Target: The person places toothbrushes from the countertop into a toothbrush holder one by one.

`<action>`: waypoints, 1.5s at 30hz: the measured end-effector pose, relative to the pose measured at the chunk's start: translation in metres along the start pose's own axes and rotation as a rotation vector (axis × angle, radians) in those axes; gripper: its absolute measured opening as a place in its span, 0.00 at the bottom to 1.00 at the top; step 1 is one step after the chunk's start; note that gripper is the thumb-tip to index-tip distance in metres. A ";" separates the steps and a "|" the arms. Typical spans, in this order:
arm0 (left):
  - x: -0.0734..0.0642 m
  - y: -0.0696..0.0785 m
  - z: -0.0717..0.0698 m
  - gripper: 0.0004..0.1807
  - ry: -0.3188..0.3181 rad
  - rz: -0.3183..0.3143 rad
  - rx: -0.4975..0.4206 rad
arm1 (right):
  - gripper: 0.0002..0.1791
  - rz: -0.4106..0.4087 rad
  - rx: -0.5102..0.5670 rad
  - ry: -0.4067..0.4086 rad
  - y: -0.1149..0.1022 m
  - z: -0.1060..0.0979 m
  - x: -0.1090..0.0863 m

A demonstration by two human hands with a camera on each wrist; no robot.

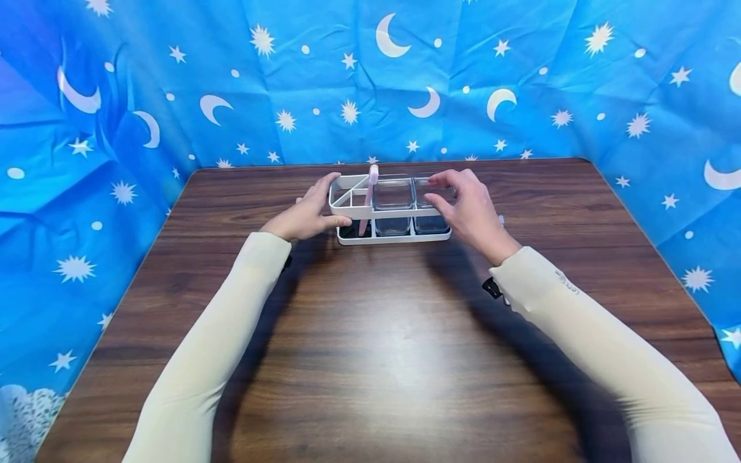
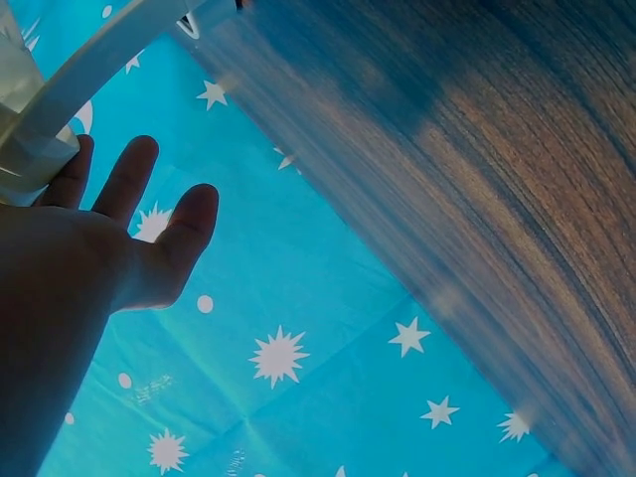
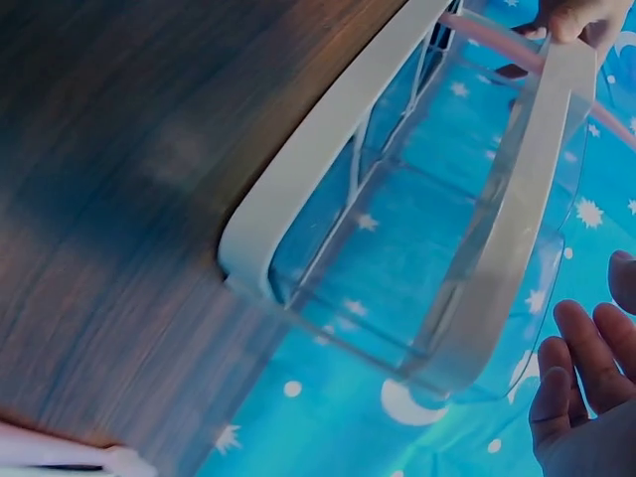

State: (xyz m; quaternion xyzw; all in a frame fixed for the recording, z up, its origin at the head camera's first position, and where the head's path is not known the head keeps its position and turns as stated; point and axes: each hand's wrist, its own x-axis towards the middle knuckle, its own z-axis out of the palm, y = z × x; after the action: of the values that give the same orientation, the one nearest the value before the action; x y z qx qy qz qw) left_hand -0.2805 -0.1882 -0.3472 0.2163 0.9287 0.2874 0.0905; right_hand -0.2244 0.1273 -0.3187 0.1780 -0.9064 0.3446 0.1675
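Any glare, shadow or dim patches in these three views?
Head: glare on the wooden table, shadows beside the left sleeve and right sleeve; left wrist: left hand dark against brighter blue cloth; right wrist: table nearly black at upper left.

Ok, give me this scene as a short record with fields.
Table: brown wood-grain
Rack: white, two-level, toward the far edge
Cups: two, clear, side by side in rack
Toothbrush: pink, standing in rack left of cups
Left hand: grips rack's left end
Right hand: at right cup, thumb and fingers apart, contact unclear
Backdrop: blue, white moons and stars
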 end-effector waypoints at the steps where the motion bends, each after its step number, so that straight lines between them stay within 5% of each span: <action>1: 0.000 -0.001 0.000 0.54 0.000 -0.001 -0.006 | 0.18 0.002 -0.004 -0.001 0.002 -0.001 -0.001; 20: -0.002 0.001 -0.003 0.55 -0.024 -0.013 -0.031 | 0.17 0.215 0.011 0.045 0.054 -0.030 -0.033; 34: -0.001 -0.001 -0.003 0.54 -0.016 0.009 -0.064 | 0.14 0.232 -0.069 0.055 0.088 -0.045 -0.058; 38: -0.001 -0.001 -0.002 0.54 -0.015 0.009 -0.063 | 0.16 0.294 -0.060 -0.013 0.091 -0.048 -0.063; 45: -0.001 0.001 -0.002 0.55 -0.024 -0.004 -0.066 | 0.21 0.428 -0.101 -0.251 0.096 -0.053 -0.067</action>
State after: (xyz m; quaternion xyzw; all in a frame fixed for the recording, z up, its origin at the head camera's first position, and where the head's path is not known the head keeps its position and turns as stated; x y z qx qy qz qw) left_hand -0.2798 -0.1895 -0.3450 0.2150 0.9179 0.3152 0.1091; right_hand -0.1978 0.2444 -0.3641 0.0149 -0.9533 0.3014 -0.0145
